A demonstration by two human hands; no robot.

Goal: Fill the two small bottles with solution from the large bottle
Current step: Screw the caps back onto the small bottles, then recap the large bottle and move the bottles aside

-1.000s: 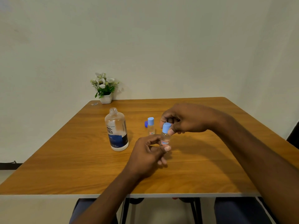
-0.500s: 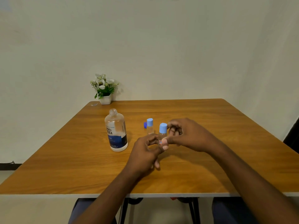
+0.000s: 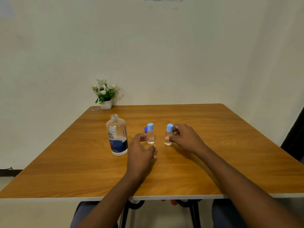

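Right hand (image 3: 185, 139) pinches a small clear blue-capped bottle (image 3: 168, 139), apparently steadying it upright on the wooden bench (image 3: 222, 162); left hand (image 3: 141, 152) curls beside the second small bottle (image 3: 150, 137), grip unclear, near the uncapped large clear bottle (image 3: 117, 137).

I read this as a plain room in a home or small office, and I cannot say which. A square wood-grain table with a pale edge (image 3: 213, 162) sits against bare cream walls (image 3: 164, 55). At eleven o'clock on it is a small white pot of white flowers and green leaves (image 3: 105, 94). At ten o'clock stands a large clear plastic bottle with a blue label (image 3: 117, 137), a household sort. Black metal table legs (image 3: 192, 214) show at six o'clock.
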